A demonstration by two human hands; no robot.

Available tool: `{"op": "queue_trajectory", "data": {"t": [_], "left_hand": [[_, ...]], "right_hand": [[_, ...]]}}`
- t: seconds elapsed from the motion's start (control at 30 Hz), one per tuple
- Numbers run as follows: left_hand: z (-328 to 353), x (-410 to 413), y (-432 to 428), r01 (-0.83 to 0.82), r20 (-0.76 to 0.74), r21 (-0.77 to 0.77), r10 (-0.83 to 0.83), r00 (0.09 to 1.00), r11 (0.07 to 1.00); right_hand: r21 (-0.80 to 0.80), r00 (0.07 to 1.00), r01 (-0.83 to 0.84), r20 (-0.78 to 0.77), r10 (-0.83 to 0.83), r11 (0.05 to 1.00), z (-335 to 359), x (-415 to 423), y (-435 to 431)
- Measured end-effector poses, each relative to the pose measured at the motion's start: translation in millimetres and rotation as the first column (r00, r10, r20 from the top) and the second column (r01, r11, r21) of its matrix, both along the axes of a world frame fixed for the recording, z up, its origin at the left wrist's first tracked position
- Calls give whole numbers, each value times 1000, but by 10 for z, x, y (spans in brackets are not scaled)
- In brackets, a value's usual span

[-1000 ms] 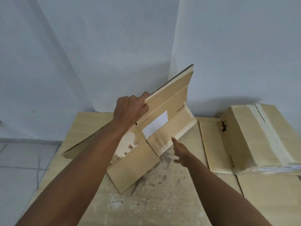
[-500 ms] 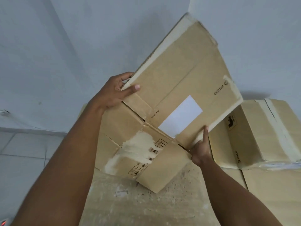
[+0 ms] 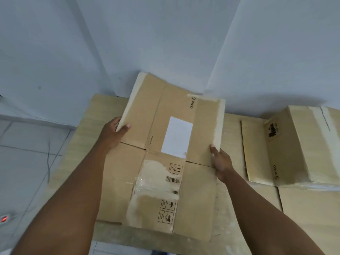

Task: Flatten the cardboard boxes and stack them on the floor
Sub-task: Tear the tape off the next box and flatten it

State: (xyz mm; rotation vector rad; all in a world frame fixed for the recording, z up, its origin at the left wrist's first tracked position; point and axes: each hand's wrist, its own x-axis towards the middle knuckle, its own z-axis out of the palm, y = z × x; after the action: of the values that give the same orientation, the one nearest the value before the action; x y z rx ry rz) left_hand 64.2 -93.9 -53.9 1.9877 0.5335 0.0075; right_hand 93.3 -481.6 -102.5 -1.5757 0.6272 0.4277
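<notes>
Left hand (image 3: 112, 135) and right hand (image 3: 220, 162) grip a flattened cardboard box (image 3: 198, 190) — printed "PICO", blank white label (image 3: 176, 137).

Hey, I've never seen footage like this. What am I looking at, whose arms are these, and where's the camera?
There is no machine here. A person wears a camera on the head, so this single picture looks forward and down along their own two bare arms. The left hand and the right hand each grip a side edge of a flattened box, which bears a white label. Under it lie flat cardboard sheets on the floor. To the right stands a taped box, not yet flattened. Grey tiles show at the left, with pale walls behind.
</notes>
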Motion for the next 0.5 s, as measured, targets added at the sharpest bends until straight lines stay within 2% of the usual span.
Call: {"op": "queue_trajectory", "data": {"t": [0.17, 0.3, 0.37, 0.43, 0.5], "left_hand": [[-523, -362, 389, -85, -186, 236, 131, 974, 968], [-732, -539, 473, -83, -295, 501, 260, 919, 861], [-755, -567, 428, -73, -313, 576, 302, 900, 814], [-804, -622, 313, -3, -271, 674, 251, 929, 739], [-900, -715, 111, 146, -277, 692, 72, 958, 707]], "right_hand": [[51, 990, -143, 10, 143, 988, -20, 3, 390], [94, 978, -208, 9, 209, 973, -56, 37, 667], [100, 973, -230, -1, 231, 968, -63, 24, 780], [96, 973, -226, -19, 228, 969, -98, 18, 872], [169, 975, -199, -61, 212, 965, -107, 18, 937]]}}
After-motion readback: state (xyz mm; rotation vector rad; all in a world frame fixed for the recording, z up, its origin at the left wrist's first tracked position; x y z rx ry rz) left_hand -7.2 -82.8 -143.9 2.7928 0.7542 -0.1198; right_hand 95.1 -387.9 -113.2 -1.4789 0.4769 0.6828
